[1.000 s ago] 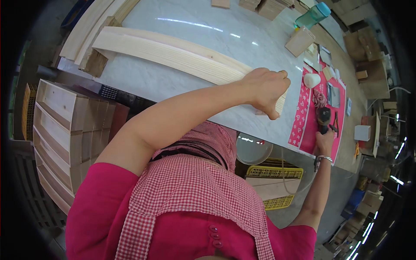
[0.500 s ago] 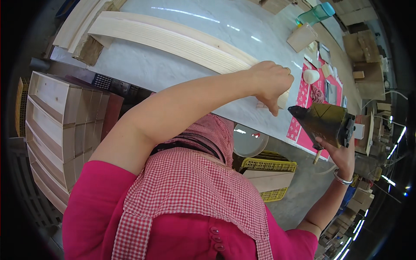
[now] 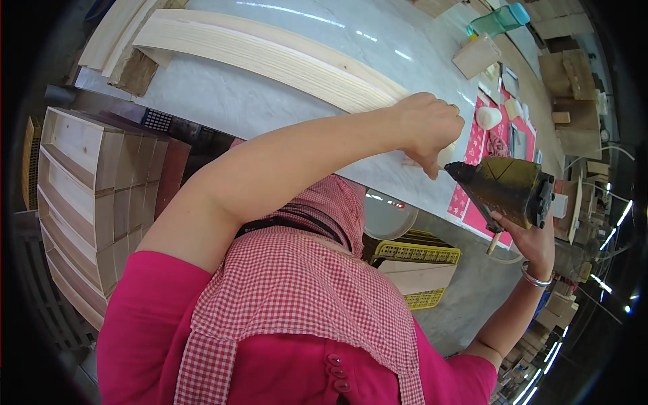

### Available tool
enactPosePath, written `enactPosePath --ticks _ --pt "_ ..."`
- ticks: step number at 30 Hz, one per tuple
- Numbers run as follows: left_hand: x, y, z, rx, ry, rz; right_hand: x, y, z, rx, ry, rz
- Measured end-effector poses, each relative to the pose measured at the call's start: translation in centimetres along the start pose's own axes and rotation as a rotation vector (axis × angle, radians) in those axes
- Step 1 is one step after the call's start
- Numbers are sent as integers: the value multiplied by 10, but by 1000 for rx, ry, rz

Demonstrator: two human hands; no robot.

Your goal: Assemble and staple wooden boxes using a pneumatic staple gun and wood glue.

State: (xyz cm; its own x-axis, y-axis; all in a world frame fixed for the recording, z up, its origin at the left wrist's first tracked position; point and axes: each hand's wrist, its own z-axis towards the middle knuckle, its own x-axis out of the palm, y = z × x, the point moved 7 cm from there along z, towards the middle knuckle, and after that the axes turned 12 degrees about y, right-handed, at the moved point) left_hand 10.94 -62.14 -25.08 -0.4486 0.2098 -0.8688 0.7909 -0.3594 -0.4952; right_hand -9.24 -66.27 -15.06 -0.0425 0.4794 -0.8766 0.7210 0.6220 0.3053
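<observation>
A long pale wooden board assembly (image 3: 270, 62) lies across the bench, its right end under my left hand (image 3: 428, 128). That hand is closed over the end, thumb pointing down along the near side. My right hand (image 3: 533, 241) is wrapped around a black and olive nail gun (image 3: 505, 190), held on its side, with a hose behind it. The gun's narrow nose meets the board's end, close to my left thumb; whether it presses on the wood I cannot tell. My left hand hides most of that end.
The boards rest on a grey marbled bench (image 3: 223, 101). Rightward lie a pink patterned sheet (image 3: 461, 196), a white roll (image 3: 489, 118), a wood block (image 3: 476, 55) and a green bottle (image 3: 501, 21). Stacked wooden frames (image 3: 74, 196) stand left; a yellow crate (image 3: 418, 254) sits below the bench.
The nail gun's nose has come slightly left and up, from a small gap to the board's end. My left hand and the boards have shifted only a little.
</observation>
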Motion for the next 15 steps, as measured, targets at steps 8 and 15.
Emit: enactPosePath --ticks 8,15 --pt "-1 2 -1 -21 -35 11 -4 20 6 -6 27 -107" --pt "-7 -3 -11 -144 -118 274 -13 8 12 -25 -53 45"
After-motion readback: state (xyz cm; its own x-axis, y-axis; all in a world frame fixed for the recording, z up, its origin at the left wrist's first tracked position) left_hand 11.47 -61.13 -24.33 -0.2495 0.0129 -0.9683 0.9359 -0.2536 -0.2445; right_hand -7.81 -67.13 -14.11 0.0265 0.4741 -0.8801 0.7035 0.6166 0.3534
